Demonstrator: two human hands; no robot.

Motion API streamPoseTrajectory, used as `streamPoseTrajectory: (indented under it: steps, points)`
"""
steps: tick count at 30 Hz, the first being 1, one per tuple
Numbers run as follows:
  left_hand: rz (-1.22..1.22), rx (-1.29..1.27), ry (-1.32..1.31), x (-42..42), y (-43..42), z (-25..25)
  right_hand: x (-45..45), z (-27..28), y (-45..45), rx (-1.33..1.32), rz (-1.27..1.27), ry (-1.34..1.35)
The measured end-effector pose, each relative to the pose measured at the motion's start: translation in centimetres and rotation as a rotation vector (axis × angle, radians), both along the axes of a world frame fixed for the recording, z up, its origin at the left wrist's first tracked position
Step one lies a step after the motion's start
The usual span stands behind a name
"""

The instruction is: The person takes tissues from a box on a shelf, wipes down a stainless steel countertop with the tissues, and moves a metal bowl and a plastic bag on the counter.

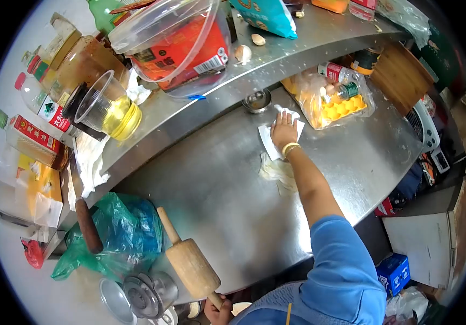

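My left hand (219,310) is closed around the lower handle of a wooden rolling pin (192,266), which slants up over the near edge of the steel worktable. My right hand (284,132) reaches across the worktable (216,168) and lies flat on a white paper towel (267,142), fingers stretched forward over it. A yellowish bracelet circles that wrist. Just below the towel lies a crumpled pale cloth (278,170). Beyond my right fingertips stands a small metal bowl (256,101).
Right of the bowl sits a plastic bag (346,103) with a yellow egg tray. A raised shelf (189,111) crosses behind, holding a clear tub (176,49), bottles and a cup of oil (119,116). A green bag (116,233) and metal pots (149,292) are at left.
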State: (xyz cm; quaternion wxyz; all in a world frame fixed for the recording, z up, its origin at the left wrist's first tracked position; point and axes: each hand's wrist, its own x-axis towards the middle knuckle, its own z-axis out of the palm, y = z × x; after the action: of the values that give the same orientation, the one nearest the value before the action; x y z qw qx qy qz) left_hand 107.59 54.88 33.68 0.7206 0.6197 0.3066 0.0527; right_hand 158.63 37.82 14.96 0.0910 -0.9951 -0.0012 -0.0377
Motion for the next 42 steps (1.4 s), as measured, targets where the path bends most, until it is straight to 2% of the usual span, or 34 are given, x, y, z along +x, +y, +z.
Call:
streamPoseTrajectory:
  steps: [2,3,4,5,6,8,9,11,12,13,14,15,19,20,22,23,24,25,28,29,31,32,33,34,36,37,39,42]
  points:
    - [0.071,-0.021,0.041,-0.6,-0.8,0.0,0.1,-0.7,2.1,0.059,-0.201,0.041]
    - [0.066,-0.001,0.037,-1.1,-0.8,-0.1,-0.3,-0.1,4.0,0.011,-0.224,0.111]
    - [0.064,0.006,0.042,-1.2,-0.9,-0.1,-1.8,0.5,5.7,0.087,-0.098,0.095]
    - [0.066,0.057,0.052,-1.4,-1.2,-0.1,-3.3,0.2,8.3,-0.001,0.016,0.100]
    - [0.067,0.103,0.064,-1.5,-1.6,-0.2,-6.1,0.3,10.9,-0.030,0.153,0.014]
    - [0.043,0.027,0.135,-3.4,-0.6,-2.8,-12.4,-1.2,16.4,-0.016,0.473,-0.187]
    - [0.064,0.045,0.075,-3.0,-0.6,-3.1,-16.5,3.9,15.6,-0.001,0.587,-0.098]
    - [0.103,0.039,-0.047,-2.6,-1.1,-3.8,-23.3,3.0,16.7,0.150,0.911,-0.101]
    - [0.095,0.036,-0.044,-2.0,-1.8,-3.3,-24.8,-1.9,18.0,0.289,1.119,-0.191]
    - [0.104,-0.014,-0.036,-1.0,-2.4,-2.3,-24.6,-0.2,16.5,0.291,1.111,-0.186]
    - [0.120,-0.069,-0.029,-0.1,-3.2,-1.7,-23.8,3.8,13.5,0.301,1.069,-0.119]
    - [0.123,-0.025,-0.047,0.4,-3.7,-1.7,-22.6,6.2,11.0,0.311,1.032,-0.052]
    - [0.059,-0.050,-0.056,1.6,-4.9,-0.5,-13.6,-1.7,3.8,0.144,0.620,-0.309]
    - [0.027,-0.060,-0.055,1.6,-5.0,-0.7,-12.1,-1.3,0.5,0.045,0.539,-0.308]
    - [-0.003,-0.069,-0.048,1.6,-5.2,-0.9,-10.1,-2.4,-6.5,0.041,0.325,-0.300]
    - [-0.020,-0.097,-0.066,1.4,-5.4,-0.8,-10.0,-0.8,-10.1,-0.058,0.276,-0.219]
    - [-0.037,-0.125,-0.082,1.1,-5.5,-0.9,-9.3,-1.6,-13.4,-0.085,0.190,-0.179]
    - [-0.041,-0.124,-0.081,0.7,-5.4,-1.0,-9.9,-1.4,-16.4,-0.088,0.103,-0.230]
    - [-0.034,-0.101,-0.053,-0.5,-5.2,-0.5,-11.9,-1.6,-18.5,-0.047,-0.088,-0.346]
    - [0.011,-0.083,-0.029,-0.8,-5.4,-0.3,-13.1,-1.4,-16.8,-0.064,-0.062,-0.276]
    - [0.037,-0.079,-0.036,-2.1,-5.1,-0.4,-16.3,-1.4,-10.1,-0.146,0.178,-0.202]
    - [0.062,-0.078,-0.040,-2.8,-5.0,-0.6,-18.6,-0.8,-5.9,-0.054,0.288,-0.206]
    - [0.067,-0.061,-0.026,-3.3,-5.0,-0.6,-21.0,0.7,-1.3,-0.076,0.446,-0.109]
    - [0.066,-0.063,-0.019,-3.9,-5.1,-0.6,-23.7,1.0,3.1,-0.011,0.588,-0.062]
    - [0.123,-0.095,-0.024,-4.8,-5.3,-0.3,-29.5,0.9,10.7,0.417,0.783,0.084]
    - [0.101,-0.075,-0.063,-5.2,-5.4,0.0,-32.6,2.9,13.0,0.394,0.843,0.049]
    - [0.122,-0.050,-0.042,-6.8,-5.7,-0.4,-37.9,2.2,14.8,0.430,1.124,-0.029]
    - [0.103,-0.052,-0.027,-8.4,-5.7,-0.7,-41.4,1.3,12.0,0.472,1.266,-0.036]
